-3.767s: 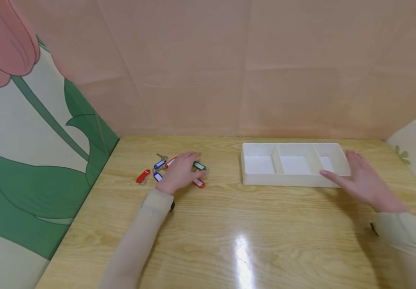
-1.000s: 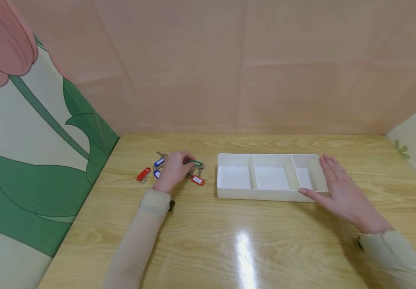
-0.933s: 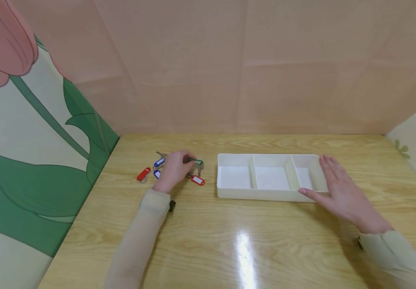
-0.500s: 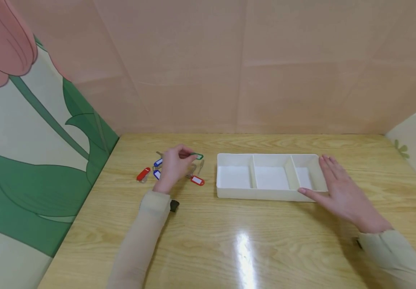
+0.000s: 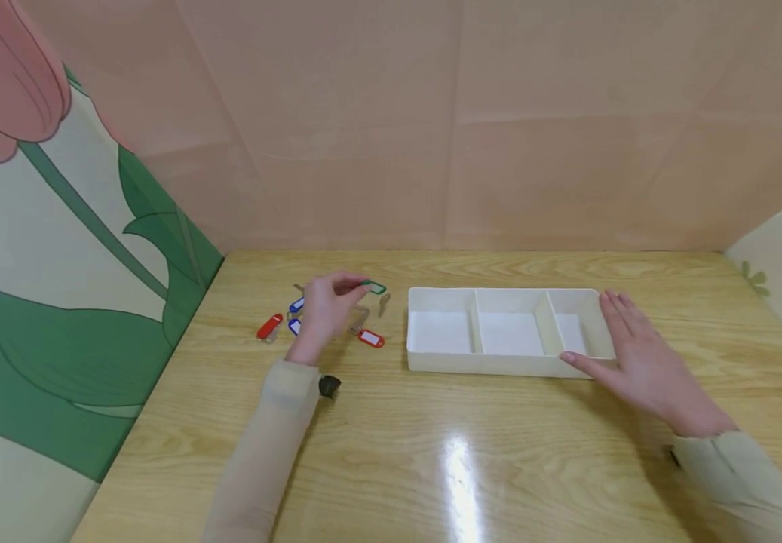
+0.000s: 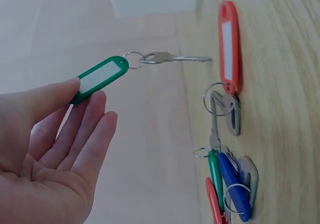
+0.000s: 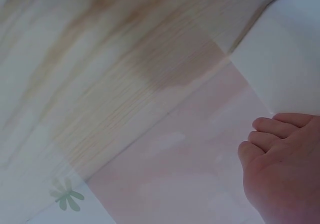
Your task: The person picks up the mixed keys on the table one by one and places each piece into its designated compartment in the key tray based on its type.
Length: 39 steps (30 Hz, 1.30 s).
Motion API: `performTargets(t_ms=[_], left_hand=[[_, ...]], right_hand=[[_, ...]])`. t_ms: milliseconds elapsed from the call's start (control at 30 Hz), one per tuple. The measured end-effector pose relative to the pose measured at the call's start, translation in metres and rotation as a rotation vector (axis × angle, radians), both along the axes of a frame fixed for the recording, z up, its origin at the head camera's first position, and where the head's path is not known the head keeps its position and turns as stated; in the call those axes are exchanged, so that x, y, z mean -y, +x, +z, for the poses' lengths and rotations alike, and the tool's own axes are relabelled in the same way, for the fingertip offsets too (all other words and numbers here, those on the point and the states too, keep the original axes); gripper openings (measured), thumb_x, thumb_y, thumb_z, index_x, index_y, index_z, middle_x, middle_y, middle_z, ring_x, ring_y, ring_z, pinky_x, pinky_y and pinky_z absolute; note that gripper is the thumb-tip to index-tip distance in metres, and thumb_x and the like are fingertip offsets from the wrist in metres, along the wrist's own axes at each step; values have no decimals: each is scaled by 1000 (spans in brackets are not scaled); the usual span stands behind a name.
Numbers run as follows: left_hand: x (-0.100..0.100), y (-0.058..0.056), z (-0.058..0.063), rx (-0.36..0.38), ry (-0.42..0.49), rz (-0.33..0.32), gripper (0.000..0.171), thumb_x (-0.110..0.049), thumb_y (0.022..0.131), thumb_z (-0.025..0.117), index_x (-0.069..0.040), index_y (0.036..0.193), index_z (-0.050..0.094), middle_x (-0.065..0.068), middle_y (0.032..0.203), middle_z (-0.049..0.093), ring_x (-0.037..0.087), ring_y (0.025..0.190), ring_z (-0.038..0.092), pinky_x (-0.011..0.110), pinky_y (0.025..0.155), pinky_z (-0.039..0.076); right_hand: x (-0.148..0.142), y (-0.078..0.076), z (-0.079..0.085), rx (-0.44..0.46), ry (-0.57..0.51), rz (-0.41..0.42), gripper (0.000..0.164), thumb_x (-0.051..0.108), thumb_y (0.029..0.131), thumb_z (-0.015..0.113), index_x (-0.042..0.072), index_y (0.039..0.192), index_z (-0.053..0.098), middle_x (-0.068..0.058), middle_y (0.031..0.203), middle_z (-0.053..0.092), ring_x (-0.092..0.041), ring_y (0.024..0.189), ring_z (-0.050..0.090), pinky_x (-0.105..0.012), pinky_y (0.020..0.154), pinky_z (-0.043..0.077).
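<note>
My left hand [image 5: 326, 308] pinches the end of a green key tag [image 6: 102, 78] between thumb and fingers, raised above the table. A key [image 6: 165, 58] hangs from its small metal ring. Below lie more tagged keys: a red key tag [image 5: 371, 338], a blue key tag [image 6: 233, 186], and another green key tag [image 6: 215, 171] among them. My right hand [image 5: 648, 373] rests against the right end of a white three-compartment tray [image 5: 509, 365], fingers straight along the end wall and thumb at the front rim. All three compartments hold nothing.
Another red key tag [image 5: 270, 327] lies at the left side of the key pile. The wooden table [image 5: 391, 452] meets a pinkish cloth backdrop [image 5: 336, 151] behind the tray. A panel with a painted flower [image 5: 65, 339] stands along the left edge.
The tray has slid left and nearer, right hand staying at its end. My left hand, first over the pile, has taken hold of the green key tag and lifted it with its key.
</note>
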<state>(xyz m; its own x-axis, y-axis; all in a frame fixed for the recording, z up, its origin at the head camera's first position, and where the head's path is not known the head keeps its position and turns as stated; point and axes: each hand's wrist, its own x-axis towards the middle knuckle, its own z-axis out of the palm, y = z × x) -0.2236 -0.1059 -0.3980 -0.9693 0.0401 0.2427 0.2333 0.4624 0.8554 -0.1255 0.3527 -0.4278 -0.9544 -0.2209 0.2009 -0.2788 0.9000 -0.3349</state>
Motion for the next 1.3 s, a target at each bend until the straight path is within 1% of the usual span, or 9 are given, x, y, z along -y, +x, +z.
performTargets(t_ms=[167,333,433,633,833,967,1300], left_hand=[[-2,2,3,-17,29,13,16,-14,92,79,-8,107,78,2,100,75,15,88,70,31,77,58],[-5,5,7,-25,87,27,17,-14,92,79,-9,108,78,1,100,75,14,89,70,30,77,58],[-7,7,9,-45,124,26,16,-13,91,79,-8,107,79,1,99,76,15,88,71,30,77,58],[-11,11,13,-82,186,8,15,-10,90,80,-7,105,79,2,98,76,16,88,72,29,77,59],[-15,17,21,-112,199,-5,15,-13,90,80,-9,105,79,0,99,75,14,89,71,27,78,59],[-19,22,27,-125,226,-17,16,-11,90,81,-8,105,79,2,98,75,15,88,71,28,77,59],[-27,33,40,-149,262,-38,15,-9,88,82,-6,103,79,3,97,75,17,86,71,29,76,60]], right_hand=[[0,1,0,0,0,2,110,54,92,70,0,161,4,-27,165,9,-38,153,2,-46,123,-1],[1,1,1,-6,13,7,109,54,92,70,-3,160,6,-30,164,10,-39,153,1,-46,122,-2],[1,0,1,-12,25,10,109,54,92,70,-5,160,8,-31,164,10,-40,153,1,-45,122,-3],[0,-1,0,-7,48,14,110,55,93,69,-4,160,5,-27,165,3,-40,152,-1,-47,122,-6],[-1,0,1,11,64,17,110,55,94,67,0,160,0,-23,167,-2,-37,153,-6,-46,121,-9],[-1,0,1,10,69,18,109,55,94,67,-1,160,1,-21,167,-4,-37,153,-6,-46,121,-10],[-1,-1,0,11,71,13,110,55,93,67,0,161,0,-19,167,-5,-30,152,-11,-46,121,-10]])
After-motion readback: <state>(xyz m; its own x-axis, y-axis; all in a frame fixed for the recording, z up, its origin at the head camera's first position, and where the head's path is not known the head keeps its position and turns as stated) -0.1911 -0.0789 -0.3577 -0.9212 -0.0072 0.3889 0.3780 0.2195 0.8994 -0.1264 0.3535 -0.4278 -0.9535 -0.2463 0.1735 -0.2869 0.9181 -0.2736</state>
